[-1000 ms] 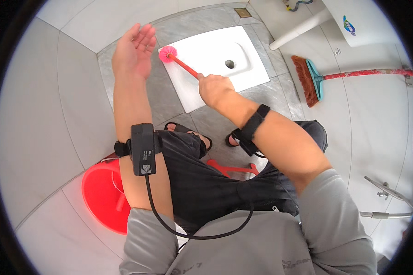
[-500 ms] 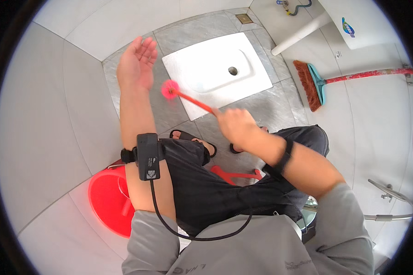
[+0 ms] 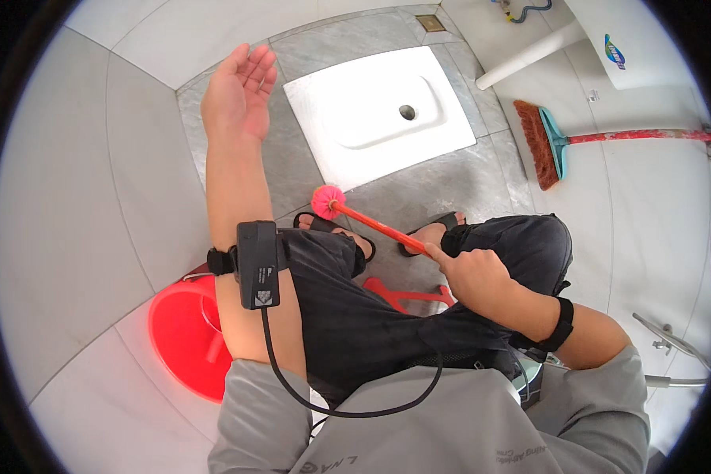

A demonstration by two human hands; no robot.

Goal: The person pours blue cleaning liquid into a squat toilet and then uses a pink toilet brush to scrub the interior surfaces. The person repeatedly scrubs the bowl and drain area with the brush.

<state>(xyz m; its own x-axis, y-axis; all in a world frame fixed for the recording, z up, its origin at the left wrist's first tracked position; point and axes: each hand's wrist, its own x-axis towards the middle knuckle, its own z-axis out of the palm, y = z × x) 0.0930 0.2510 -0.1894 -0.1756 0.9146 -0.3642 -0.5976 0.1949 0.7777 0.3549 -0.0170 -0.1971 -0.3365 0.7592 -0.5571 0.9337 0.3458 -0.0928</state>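
Note:
In my right hand [image 3: 478, 276] is a toilet brush [image 3: 379, 227], its red handle gripped near the end. The brush's round pink bristle head [image 3: 329, 202] hangs over my left foot, just in front of the near edge of a white squat toilet [image 3: 347, 150]. That toilet is set in the grey tiled floor, with a dark drain hole at its right. My left hand [image 3: 241, 95] is held out palm up, empty, fingers slightly curled, to the left of the toilet.
A red bucket [image 3: 178, 336] stands at my left by the wall. At the right a broom [image 3: 541, 146] with brown bristles hangs by its red handle. A white pipe [image 3: 529, 55] runs down from the cistern [image 3: 640, 47]. A floor drain [image 3: 430, 24] lies at the back.
My right hand has drawn the toilet brush back toward me and to the right, away from my left hand. The left hand stays palm up, nearly still.

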